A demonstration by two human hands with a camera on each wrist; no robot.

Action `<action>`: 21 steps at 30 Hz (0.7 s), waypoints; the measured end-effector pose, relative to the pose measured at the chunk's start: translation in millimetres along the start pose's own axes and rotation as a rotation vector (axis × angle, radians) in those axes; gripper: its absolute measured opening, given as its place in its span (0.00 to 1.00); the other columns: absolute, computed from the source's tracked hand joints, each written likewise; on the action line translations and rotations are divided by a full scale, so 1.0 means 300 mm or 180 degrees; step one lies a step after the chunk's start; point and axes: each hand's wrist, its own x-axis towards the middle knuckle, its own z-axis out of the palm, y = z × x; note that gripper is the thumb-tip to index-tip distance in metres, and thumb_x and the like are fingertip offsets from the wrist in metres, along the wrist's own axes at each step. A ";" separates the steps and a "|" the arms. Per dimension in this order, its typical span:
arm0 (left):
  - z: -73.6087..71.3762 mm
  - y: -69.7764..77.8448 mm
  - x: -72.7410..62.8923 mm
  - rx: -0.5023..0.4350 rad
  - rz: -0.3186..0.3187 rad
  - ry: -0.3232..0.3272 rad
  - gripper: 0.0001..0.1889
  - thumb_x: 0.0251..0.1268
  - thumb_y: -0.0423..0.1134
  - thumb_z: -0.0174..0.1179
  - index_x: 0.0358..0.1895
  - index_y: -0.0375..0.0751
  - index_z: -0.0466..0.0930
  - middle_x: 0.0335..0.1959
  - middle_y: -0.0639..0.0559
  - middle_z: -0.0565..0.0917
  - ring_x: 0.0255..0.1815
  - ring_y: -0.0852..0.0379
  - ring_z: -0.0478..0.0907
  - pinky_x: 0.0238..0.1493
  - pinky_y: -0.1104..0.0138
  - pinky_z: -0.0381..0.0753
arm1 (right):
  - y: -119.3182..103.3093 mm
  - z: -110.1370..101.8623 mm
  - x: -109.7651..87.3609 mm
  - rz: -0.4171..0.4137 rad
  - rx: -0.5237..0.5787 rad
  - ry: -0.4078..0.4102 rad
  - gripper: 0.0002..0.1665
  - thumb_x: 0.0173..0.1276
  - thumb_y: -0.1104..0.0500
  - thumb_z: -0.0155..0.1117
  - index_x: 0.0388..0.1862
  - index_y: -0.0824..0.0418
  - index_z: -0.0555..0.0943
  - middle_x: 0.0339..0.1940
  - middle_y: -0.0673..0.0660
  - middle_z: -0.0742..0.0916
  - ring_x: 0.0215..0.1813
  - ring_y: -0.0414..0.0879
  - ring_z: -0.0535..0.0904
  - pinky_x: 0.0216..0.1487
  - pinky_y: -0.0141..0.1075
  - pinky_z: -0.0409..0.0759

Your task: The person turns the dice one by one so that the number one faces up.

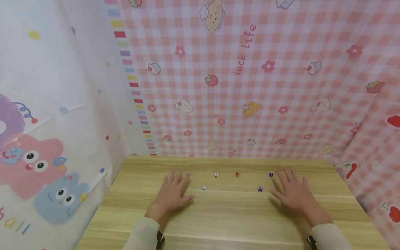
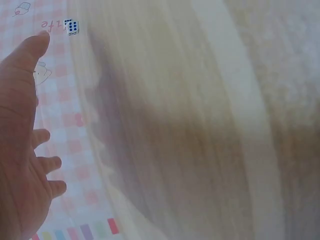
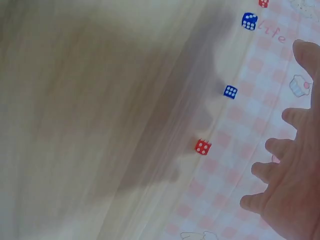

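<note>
My left hand [image 1: 172, 192] is over the left side of the wooden table, fingers spread and holding nothing. To the right of its thumb lie two white dice, one nearer [image 1: 204, 187] and one farther back [image 1: 216, 175]; blue dots show on the white die [image 2: 73, 27] in the left wrist view. On the right, my right hand [image 1: 293, 192] is also spread and holds nothing. Beside its fingers are a blue die [image 1: 271, 175] and a nearer blue die [image 1: 260, 189]. A red die [image 1: 237, 174] sits between the hands. Another red die [image 3: 202, 146] appears in the right wrist view, hidden in the head view.
The wooden table [image 1: 225, 222] ends at a pink checked cloth [image 1: 231, 132] hanging behind it. A white printed cloth [image 1: 78, 139] hangs on the left, and the checked cloth continues down the right side. A dark strap [image 1: 160, 239] shows at my left sleeve.
</note>
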 end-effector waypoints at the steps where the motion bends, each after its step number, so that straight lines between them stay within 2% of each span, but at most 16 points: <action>1: -0.003 0.000 0.003 -0.0022 0.0027 -0.0002 0.46 0.68 0.68 0.58 0.82 0.48 0.57 0.82 0.35 0.56 0.79 0.24 0.55 0.74 0.32 0.58 | 0.008 -0.001 0.003 -0.0007 0.0008 0.0015 0.50 0.74 0.32 0.57 0.82 0.61 0.59 0.81 0.74 0.59 0.77 0.79 0.57 0.66 0.82 0.54; 7: -0.014 0.005 0.021 -0.0085 0.0171 -0.0023 0.46 0.68 0.65 0.61 0.81 0.44 0.58 0.80 0.32 0.60 0.77 0.24 0.58 0.74 0.33 0.60 | 0.047 -0.007 0.019 -0.0031 0.0114 0.0063 0.50 0.73 0.34 0.61 0.81 0.61 0.60 0.80 0.74 0.62 0.76 0.77 0.60 0.64 0.82 0.56; 12: -0.013 0.005 0.038 -0.0042 0.0254 -0.0068 0.46 0.69 0.65 0.60 0.81 0.42 0.58 0.80 0.33 0.61 0.79 0.30 0.60 0.76 0.38 0.61 | 0.053 -0.012 0.027 -0.0098 0.0213 0.0090 0.50 0.72 0.36 0.63 0.80 0.62 0.61 0.79 0.75 0.63 0.74 0.76 0.63 0.63 0.80 0.60; 17: 0.001 0.011 0.057 -0.0221 0.0345 -0.0050 0.47 0.67 0.63 0.64 0.79 0.36 0.60 0.79 0.34 0.64 0.79 0.36 0.62 0.78 0.43 0.60 | 0.070 -0.001 0.032 -0.0242 0.0242 0.0207 0.50 0.69 0.37 0.68 0.78 0.64 0.62 0.76 0.76 0.68 0.70 0.77 0.68 0.62 0.77 0.66; 21: 0.007 0.022 0.068 -0.0323 0.0335 -0.0043 0.47 0.66 0.62 0.66 0.78 0.35 0.62 0.77 0.35 0.67 0.78 0.38 0.64 0.78 0.45 0.62 | 0.093 0.004 0.033 -0.0347 0.0280 0.0324 0.51 0.66 0.39 0.71 0.77 0.66 0.63 0.73 0.77 0.70 0.67 0.78 0.71 0.61 0.73 0.70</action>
